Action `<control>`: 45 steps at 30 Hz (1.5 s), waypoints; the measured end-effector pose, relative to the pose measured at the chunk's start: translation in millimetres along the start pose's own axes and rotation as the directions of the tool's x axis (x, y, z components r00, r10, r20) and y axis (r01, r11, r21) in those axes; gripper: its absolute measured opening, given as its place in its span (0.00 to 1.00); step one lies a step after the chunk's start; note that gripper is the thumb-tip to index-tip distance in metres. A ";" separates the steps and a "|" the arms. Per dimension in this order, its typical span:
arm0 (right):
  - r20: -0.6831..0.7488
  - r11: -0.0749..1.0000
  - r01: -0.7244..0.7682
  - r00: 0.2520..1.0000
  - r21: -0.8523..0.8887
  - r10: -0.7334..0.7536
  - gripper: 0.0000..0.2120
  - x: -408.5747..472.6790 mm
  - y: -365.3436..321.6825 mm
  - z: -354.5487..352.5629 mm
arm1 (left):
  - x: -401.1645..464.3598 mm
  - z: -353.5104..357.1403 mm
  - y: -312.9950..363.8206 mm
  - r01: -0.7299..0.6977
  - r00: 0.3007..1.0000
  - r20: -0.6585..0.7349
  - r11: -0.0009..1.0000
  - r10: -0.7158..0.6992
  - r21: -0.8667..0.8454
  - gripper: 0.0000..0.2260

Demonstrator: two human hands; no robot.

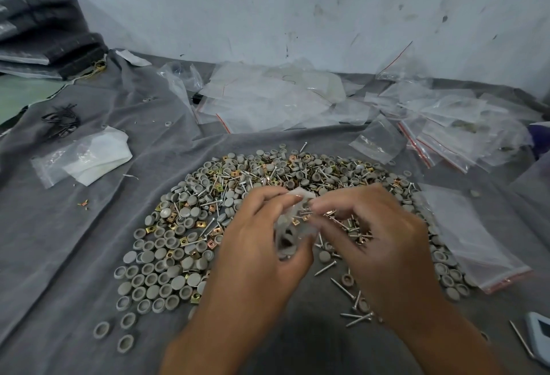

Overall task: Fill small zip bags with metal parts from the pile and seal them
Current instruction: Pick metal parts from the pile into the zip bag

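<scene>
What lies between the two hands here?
In the head view, a small clear zip bag lies between the left hand and right hand. Both pinch it above the pile of parts.

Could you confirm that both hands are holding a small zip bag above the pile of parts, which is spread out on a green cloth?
Not quite: the cloth is grey, not green, as the head view shows. Otherwise correct: the left hand and right hand hold a small zip bag above the pile.

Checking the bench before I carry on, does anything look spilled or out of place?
A few brass clips lie alone on the grey cloth, left of the pile; two grey caps sit strayed below it.
</scene>
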State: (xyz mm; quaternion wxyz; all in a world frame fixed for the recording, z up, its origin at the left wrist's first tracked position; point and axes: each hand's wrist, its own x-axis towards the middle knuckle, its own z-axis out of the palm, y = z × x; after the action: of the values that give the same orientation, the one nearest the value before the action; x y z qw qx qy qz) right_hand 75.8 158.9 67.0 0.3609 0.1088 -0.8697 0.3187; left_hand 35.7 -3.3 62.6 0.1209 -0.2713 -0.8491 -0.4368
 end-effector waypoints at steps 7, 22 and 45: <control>0.081 0.847 -0.518 0.845 -0.121 0.529 0.05 0.2 35.7 -23.4 | 0.4 -3.5 -0.6 0.088 0.993 -0.081 0.996 -0.087 0.004 0.17; 0.406 0.614 -0.442 0.479 -0.654 0.778 0.09 -14.0 47.9 7.6 | 0.2 -2.3 0.2 0.099 0.987 -0.129 0.995 -0.101 -0.019 0.18; 0.234 0.996 -0.084 0.968 -0.036 0.090 0.04 1.5 -9.9 -9.1 | -0.5 2.6 -5.2 0.045 0.999 -0.026 0.992 -0.042 0.119 0.21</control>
State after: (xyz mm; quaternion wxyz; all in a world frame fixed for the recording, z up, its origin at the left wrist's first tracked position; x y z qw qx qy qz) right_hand 84.0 157.1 77.6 0.2423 0.1030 -0.9143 0.3079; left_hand 33.3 -3.9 57.3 0.1373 -0.2398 -0.8779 -0.3911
